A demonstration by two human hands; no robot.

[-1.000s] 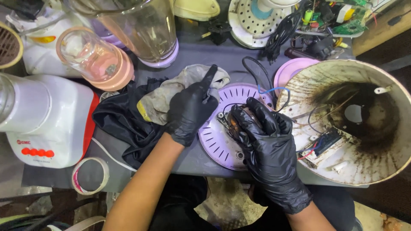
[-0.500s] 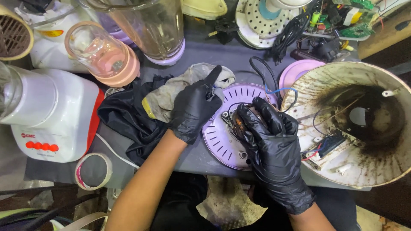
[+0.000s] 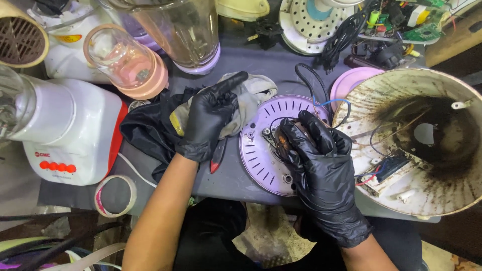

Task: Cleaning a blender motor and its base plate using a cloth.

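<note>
The right hand (image 3: 321, 175), in a black glove, curls around a small dark motor part (image 3: 281, 143) at the middle of the round lilac plastic base plate (image 3: 261, 163), so this looks like the dismantling step. The gloved left hand (image 3: 208, 123) lies flat and loosely open on a grey rag (image 3: 251, 98) beside the plate, over a red-handled tool (image 3: 217, 159); freeing the part probably calls for a firm, steady grip.

Left hand (image 3: 207, 123): black glove, thin glossy rubbery material, snug fit, creases across knuckles and along fingers, shiny highlights on back. Cuff ends at wrist in slightly rolled edge. Forearm bare below cuff, no sleeve, no watch or band visible.

Right hand (image 3: 321, 170): matching black glove, same glossy sheen, wrinkles bunched over back of hand and at wrist. Cuff reaches slightly further up the arm, edge uneven. Forearm bare beyond cuff.
</note>
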